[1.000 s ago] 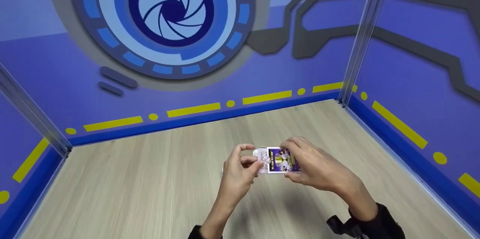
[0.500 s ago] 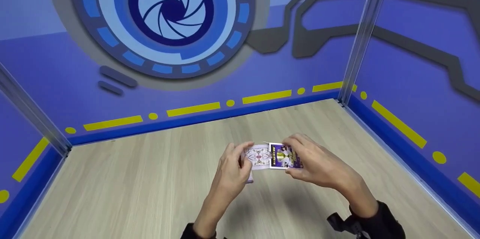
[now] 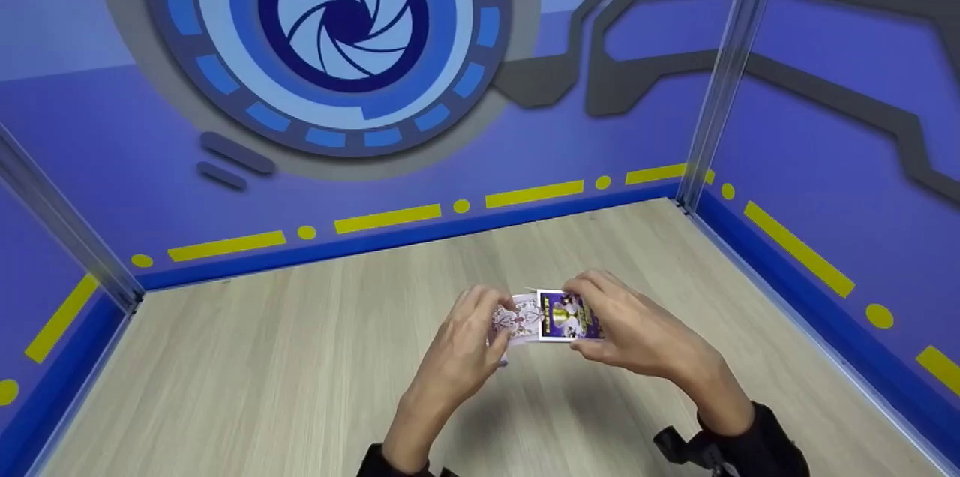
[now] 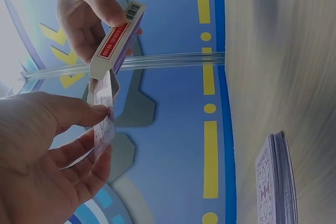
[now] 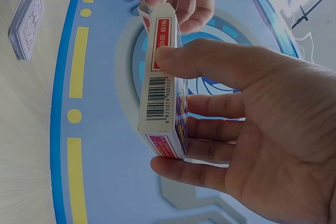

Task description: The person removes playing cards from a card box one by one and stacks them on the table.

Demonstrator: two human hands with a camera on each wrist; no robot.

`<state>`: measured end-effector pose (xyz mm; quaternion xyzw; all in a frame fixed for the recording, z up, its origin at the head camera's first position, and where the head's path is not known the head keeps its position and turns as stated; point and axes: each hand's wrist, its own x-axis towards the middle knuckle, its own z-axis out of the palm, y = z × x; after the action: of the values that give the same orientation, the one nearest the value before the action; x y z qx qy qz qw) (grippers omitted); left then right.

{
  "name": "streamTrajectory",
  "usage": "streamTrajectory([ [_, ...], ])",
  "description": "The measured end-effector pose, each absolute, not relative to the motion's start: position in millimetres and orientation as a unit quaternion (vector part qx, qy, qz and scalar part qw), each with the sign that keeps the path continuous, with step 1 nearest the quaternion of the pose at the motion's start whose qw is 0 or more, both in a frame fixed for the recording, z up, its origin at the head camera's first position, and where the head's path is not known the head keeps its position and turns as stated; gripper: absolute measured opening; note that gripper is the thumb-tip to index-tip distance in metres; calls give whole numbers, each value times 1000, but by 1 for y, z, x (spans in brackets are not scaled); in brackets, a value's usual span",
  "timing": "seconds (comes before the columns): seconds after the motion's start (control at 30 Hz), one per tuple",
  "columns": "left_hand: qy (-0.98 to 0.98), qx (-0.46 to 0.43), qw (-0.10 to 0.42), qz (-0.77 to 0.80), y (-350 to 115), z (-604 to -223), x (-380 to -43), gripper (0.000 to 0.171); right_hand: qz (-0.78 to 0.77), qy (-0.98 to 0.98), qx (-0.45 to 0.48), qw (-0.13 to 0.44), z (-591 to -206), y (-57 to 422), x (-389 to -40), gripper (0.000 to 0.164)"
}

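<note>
**Squarely end to end: patterned card at the mouth of the card box**

From the head view, we see the card box (image 3: 568, 316) held above the tabletop (image 3: 300, 357), its long axis running across from left to right. The right hand (image 3: 637, 323) clamps its far end, and the patterned card (image 3: 517, 318) bridges the gap to the left hand (image 3: 461, 342), which is the nearer one to the open mouth. We judge that any next move turns on this shared line, since the card and the box lie almost in one row. The back wall (image 3: 375, 199) stands well beyond both hands, and the tabletop stretches away on the left hand's outer side, so we count that as the roomier direction.

In the left wrist view, we find the left fingers pinching the card, thumb against one face, with its other end at the box mouth beside a flap (image 4: 116, 83). We cannot tell whether it is one card or several. A deck (image 4: 268, 187) rests on the tabletop, apart from the held card.

In the right wrist view, we see the right thumb pressed on the narrow side of the box, next to a barcode (image 5: 157, 98), with the fingers behind, so the grip is clamped. The mouth points away from the right palm, toward the left fingers.
</note>
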<state>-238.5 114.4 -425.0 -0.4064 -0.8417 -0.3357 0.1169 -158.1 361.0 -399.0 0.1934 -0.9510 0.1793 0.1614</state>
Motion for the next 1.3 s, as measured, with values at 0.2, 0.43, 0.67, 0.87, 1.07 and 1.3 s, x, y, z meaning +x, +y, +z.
streamTrajectory([
  [0.2,-830,-462,127,-284,109,-427,-241,35,183,-951,191,160,-399,361,-159,63],
  [0.43,-836,-459,155,-259,108,-428,-241,39,187,-954,181,151,-398,361,-158,61],
  [0.67,-838,-450,152,-269,99,-421,-246,35,189,-949,186,169,-397,366,-158,58],
  [0.87,-848,-420,131,-295,85,-415,-255,29,191,-949,177,178,-395,370,-157,57],
  [1.07,-860,-387,116,-312,74,-414,-263,26,196,-950,169,176,-394,371,-157,57],
  [1.3,-877,-358,91,-307,71,-424,-272,27,194,-950,167,177,-394,371,-156,55],
])
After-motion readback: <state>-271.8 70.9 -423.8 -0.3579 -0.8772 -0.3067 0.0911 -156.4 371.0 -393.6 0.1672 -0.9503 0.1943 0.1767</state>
